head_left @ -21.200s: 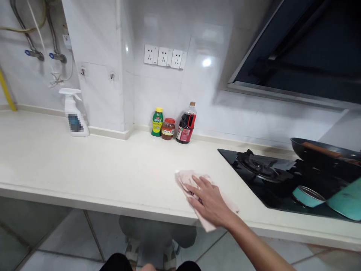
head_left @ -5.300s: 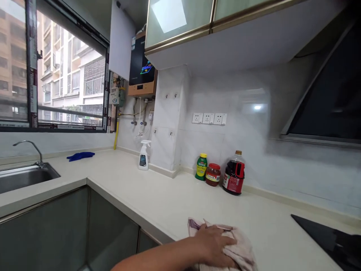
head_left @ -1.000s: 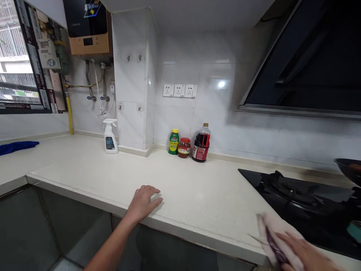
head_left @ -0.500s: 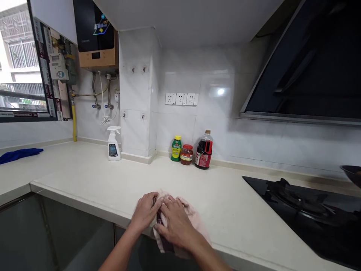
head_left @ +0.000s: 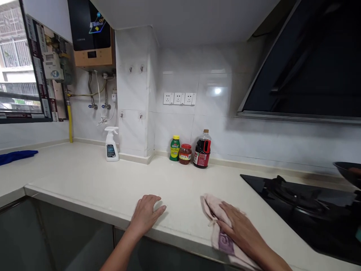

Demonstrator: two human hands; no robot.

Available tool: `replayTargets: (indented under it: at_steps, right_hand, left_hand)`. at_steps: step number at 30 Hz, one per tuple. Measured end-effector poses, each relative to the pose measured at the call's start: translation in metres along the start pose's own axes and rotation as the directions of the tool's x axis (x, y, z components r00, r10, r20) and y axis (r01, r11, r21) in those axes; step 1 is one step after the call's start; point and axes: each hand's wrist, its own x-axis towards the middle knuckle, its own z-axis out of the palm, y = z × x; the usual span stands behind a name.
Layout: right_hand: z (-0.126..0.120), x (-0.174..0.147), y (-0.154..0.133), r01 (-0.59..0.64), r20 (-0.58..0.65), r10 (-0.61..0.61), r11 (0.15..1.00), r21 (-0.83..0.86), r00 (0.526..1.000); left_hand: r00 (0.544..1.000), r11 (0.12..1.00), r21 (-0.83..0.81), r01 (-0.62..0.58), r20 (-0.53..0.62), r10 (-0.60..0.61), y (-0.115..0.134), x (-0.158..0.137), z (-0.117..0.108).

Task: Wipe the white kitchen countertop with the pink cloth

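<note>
My right hand (head_left: 239,226) presses a pale pink towel (head_left: 211,205) onto the white countertop (head_left: 180,180), between the front edge and the stove. The towel is bunched under the palm and fingers. Its purple patterned part (head_left: 225,242) drapes toward the counter's front edge. To the left, apart from the towel, my left hand (head_left: 145,214) rests at the front of the counter with thumb and fingers apart, holding nothing.
A green bottle (head_left: 175,148), a red-lidded jar (head_left: 185,155) and a dark sauce bottle (head_left: 202,150) stand by the back wall. Further left are a white spray bottle (head_left: 111,146) and a blue cloth (head_left: 17,156). A black gas stove (head_left: 299,210) occupies the right side.
My right hand has slid right across the counter with the towel, away from my left hand. My left hand has let go of the towel and stays nearly in place.
</note>
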Motion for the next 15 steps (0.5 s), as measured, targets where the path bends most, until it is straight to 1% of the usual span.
replayTargets:
  at_steps: [2,5,8,9,11,13,15]
  right_hand:
    - [0.005,-0.028,0.045,-0.024,-0.032,0.024,1.000,-0.018,0.999]
    - [0.005,-0.065,0.107,-0.030,-0.094,0.030,1.000,0.002,0.995]
    - [0.002,-0.085,0.151,-0.058,-0.164,0.063,0.998,0.033,0.984]
    - [0.003,-0.088,0.160,-0.080,-0.193,0.085,0.996,0.033,0.977]
    - [0.005,-0.086,0.170,-0.130,-0.246,0.130,0.991,0.017,0.960]
    - [0.008,-0.077,0.170,-0.184,-0.274,0.178,0.983,0.003,0.945]
    - [0.009,-0.064,0.168,-0.215,-0.263,0.205,0.977,-0.009,0.943]
  left_hand:
    - [1.000,1.000,0.001,-0.010,-0.007,0.010,-0.001,0.000,0.001]
    - [0.999,1.000,-0.005,-0.030,-0.014,0.030,-0.002,0.000,0.002]
    - [0.998,0.998,-0.019,-0.055,-0.014,0.055,-0.003,0.000,0.002]
    - [0.998,0.998,-0.022,-0.058,-0.012,0.057,-0.003,0.000,0.002]
    - [0.998,0.998,-0.024,-0.059,-0.011,0.059,-0.003,0.000,0.002]
    - [0.998,0.998,-0.027,-0.065,-0.014,0.065,-0.004,0.000,0.003]
    - [0.997,0.997,-0.029,-0.072,-0.025,0.071,-0.004,0.000,0.004]
